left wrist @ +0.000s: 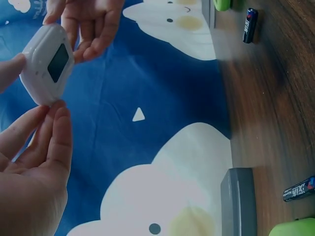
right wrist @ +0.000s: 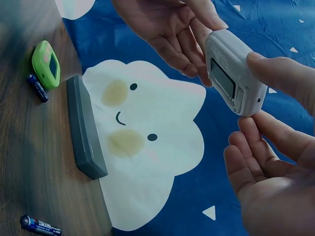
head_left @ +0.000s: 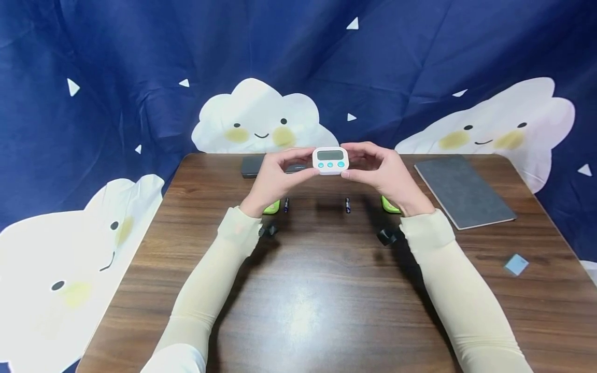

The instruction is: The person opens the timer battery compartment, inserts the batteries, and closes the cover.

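A white digital timer (head_left: 330, 160) with a grey screen and three blue buttons is held up above the far part of the table, its screen facing the head camera. My left hand (head_left: 275, 175) pinches one side between thumb and fingers. The opposite side is pinched by my right hand (head_left: 383, 165). Both wrist views show a dark rectangle on another face of the timer (right wrist: 237, 73); whether it is a recess or a panel I cannot tell. Beneath the hands, two small dark batteries (head_left: 347, 205) lie apart on the table.
Two green devices (head_left: 389, 205), partly hidden by my wrists, lie beside the batteries. A dark grey box (head_left: 252, 166) sits at the table's back edge. To the right are a grey notebook (head_left: 464, 191) and a small light-blue block (head_left: 516, 264). Behind the wooden table (head_left: 298, 269) hangs a blue curtain (head_left: 373, 62).
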A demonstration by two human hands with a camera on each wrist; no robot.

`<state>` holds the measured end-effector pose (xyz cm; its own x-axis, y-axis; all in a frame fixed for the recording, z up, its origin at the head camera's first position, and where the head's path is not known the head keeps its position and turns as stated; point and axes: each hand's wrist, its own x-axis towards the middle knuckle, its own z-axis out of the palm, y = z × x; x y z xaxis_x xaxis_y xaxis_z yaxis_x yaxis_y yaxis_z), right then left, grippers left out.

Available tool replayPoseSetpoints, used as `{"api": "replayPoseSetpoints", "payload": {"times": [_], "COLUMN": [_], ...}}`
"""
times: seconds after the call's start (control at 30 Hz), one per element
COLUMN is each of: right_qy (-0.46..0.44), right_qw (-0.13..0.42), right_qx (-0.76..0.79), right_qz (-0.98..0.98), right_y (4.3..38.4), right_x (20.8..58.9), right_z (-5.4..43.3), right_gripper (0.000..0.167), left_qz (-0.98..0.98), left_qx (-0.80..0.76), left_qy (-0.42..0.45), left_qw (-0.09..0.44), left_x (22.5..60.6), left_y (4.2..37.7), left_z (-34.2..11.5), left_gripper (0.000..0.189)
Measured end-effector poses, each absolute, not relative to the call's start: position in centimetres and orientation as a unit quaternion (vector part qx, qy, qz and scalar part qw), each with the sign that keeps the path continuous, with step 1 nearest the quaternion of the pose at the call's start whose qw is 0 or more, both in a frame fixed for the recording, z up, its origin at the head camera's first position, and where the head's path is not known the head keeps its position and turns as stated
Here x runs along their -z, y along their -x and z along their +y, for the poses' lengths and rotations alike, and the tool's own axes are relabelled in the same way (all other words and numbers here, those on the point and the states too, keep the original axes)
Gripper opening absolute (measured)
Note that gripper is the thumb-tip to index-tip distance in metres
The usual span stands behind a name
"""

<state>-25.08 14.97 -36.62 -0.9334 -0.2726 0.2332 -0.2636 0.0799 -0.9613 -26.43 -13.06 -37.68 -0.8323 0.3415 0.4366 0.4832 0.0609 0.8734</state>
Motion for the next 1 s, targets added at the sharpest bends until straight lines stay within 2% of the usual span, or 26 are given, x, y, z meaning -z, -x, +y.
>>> {"api": "replayPoseSetpoints", "payload": {"times": [0.6,1.0], "right_qy": [0.187,0.187], "right_qw": [-0.007,-0.011], "right_qx": [0.639,0.634], "right_qz": [0.746,0.75], "right_y": [25.29,25.23], "right_x": [37.13,37.34], "right_z": [15.35,15.27], "right_gripper": [0.056,0.053], "left_qz": [-0.738,-0.741], "left_qx": [0.615,0.612], "left_qy": [0.274,0.269], "left_qw": [0.046,0.067], "left_x": [38.03,38.41], "left_y": [26.51,26.52], "left_z": [-12.85,-12.72], "left_gripper": [0.046,0.044]}}
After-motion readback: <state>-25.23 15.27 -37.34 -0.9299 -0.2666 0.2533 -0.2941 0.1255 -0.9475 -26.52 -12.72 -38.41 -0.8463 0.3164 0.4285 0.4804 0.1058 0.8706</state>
